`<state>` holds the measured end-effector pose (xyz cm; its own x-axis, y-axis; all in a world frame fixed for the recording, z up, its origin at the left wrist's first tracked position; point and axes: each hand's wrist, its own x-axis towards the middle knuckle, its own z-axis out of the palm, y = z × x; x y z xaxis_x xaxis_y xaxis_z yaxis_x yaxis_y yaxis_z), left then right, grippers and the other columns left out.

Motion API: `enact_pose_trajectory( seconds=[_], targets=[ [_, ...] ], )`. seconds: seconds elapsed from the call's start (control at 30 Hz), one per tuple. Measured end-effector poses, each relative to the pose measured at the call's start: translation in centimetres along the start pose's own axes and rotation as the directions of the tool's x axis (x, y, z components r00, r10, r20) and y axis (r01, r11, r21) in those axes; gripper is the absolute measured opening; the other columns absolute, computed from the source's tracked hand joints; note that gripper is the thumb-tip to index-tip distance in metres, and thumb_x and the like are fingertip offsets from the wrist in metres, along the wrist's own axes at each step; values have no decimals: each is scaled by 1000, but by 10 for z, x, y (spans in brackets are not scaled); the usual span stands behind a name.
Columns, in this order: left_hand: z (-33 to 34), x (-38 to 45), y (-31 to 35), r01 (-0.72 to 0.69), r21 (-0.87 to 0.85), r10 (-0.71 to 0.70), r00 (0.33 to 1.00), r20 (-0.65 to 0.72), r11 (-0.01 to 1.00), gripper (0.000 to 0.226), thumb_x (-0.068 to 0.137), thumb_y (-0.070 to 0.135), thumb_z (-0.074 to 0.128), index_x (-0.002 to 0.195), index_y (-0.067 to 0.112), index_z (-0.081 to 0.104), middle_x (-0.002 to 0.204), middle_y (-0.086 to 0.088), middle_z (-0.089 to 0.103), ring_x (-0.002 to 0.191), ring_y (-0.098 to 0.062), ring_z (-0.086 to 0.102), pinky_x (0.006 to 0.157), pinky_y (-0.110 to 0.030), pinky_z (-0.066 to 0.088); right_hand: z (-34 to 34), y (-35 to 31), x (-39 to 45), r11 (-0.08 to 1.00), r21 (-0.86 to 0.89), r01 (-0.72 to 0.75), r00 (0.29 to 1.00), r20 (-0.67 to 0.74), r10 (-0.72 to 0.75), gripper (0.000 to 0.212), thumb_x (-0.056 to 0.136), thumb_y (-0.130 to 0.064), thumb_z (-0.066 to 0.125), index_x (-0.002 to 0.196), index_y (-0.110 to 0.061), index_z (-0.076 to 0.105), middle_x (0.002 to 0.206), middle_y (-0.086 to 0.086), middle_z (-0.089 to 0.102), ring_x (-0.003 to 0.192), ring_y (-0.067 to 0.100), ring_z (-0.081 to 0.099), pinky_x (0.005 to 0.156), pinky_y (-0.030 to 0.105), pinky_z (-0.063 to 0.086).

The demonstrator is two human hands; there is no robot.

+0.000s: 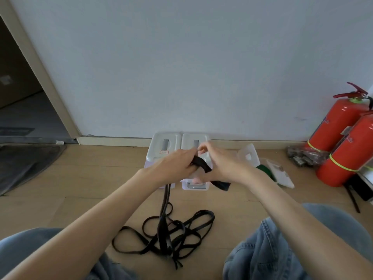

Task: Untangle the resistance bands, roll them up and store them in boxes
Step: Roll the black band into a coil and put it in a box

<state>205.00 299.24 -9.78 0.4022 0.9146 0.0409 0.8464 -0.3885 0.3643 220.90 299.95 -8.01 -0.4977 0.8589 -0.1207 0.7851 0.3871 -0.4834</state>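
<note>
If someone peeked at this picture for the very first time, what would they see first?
Probably the two hands in the middle: the left hand and right hand both hold a black resistance band up over the white boxes by the wall. Below them, between the knees, more black bands lie in a tangled pile on the wooden floor. Far right, two bright red fire extinguishers lean by the wall.

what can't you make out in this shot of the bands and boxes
- Head view: the middle of the black band is hidden where the left hand and right hand grip it.
- How many bands make up the tangle on the floor: strands overlap.
- The red label on the left box is too small to read.
- The front of the right box sits behind the hands.
- The second fire extinguisher is cut off by the right edge.
</note>
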Motion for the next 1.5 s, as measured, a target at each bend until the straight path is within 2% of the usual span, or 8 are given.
enact_pose_trajectory(
  seconds=[0.13, 0.43, 0.87, 0.93, 1.03, 1.1, 1.33, 1.5],
  targets=[
    [8, -3, -3, 54, -207, -65, 997, -48, 977, 16, 92, 16, 46, 78, 17, 38, 66, 7, 45, 61, -15, 45, 53, -27, 31, 9, 1, 3, 990, 142, 11, 1000, -19, -8, 10, 85, -16, 60, 79, -15, 52, 66, -4, 54, 61, 15, 56, 52, 20, 36],
    [26, -16, -27, 109, -529, -164, 985, -57, 841, 13, 92, 7, 52, 81, 1, 52, 76, -22, 56, 68, -32, 50, 64, -36, 43, -26, 18, -9, 902, 415, -123, 967, 255, 15, 30, 82, -15, 71, 109, -17, 58, 83, 8, 69, 62, 15, 62, 65, 30, 50],
    [25, -16, -23, 156, -479, -76, 980, 181, 864, 20, 101, 28, 34, 84, 27, 45, 77, 14, 50, 67, 7, 48, 67, -11, 38, 2, 19, 23, -115, 982, 147, 930, -98, 354, 15, 84, 4, 59, 84, -10, 58, 71, 4, 70, 67, 11, 61, 60, 16, 46],
    [16, -15, -27, 143, -434, -51, 975, 217, 889, 12, 99, 24, 41, 104, 32, 49, 95, 21, 53, 86, 12, 51, 77, -4, 38, 3, 9, 30, -19, 989, 147, 950, -136, 282, 13, 85, 4, 58, 93, -7, 57, 79, 9, 72, 77, 16, 64, 67, 19, 45],
    [-16, -16, -40, 146, -662, -195, 981, 0, 735, 23, 90, 26, 58, 113, 30, 54, 111, 11, 57, 93, -2, 59, 74, -12, 48, 0, 2, 31, 764, 641, 73, 957, -261, 128, 25, 80, -2, 67, 97, -13, 52, 86, 9, 72, 77, 16, 64, 66, 17, 42],
    [-32, -12, -41, 89, -787, -251, 964, -86, 611, 29, 83, 31, 67, 110, 33, 58, 104, 4, 59, 80, -4, 64, 65, -13, 50, 3, -2, 33, 950, 294, 103, 973, -226, -35, 27, 80, -4, 65, 95, -16, 46, 81, 6, 70, 65, 8, 56, 58, 11, 38],
    [-19, 6, -34, 94, -594, -222, 964, -145, 799, 13, 75, 26, 76, 86, 24, 69, 77, 5, 68, 60, -1, 63, 57, -4, 43, 14, 2, 42, 956, 251, 154, 964, -250, -89, 38, 75, -9, 68, 79, -28, 35, 70, 0, 62, 52, 3, 45, 51, 15, 36],
    [-21, 14, -42, 57, -814, -233, 968, -98, 578, 9, 75, 18, 76, 82, 19, 71, 78, 10, 71, 77, -3, 68, 68, -8, 48, 19, 9, 42, 859, 454, 236, 946, -311, -95, 21, 70, -17, 62, 74, -32, 47, 72, -18, 54, 75, 8, 53, 67, 17, 40]
  ],
)
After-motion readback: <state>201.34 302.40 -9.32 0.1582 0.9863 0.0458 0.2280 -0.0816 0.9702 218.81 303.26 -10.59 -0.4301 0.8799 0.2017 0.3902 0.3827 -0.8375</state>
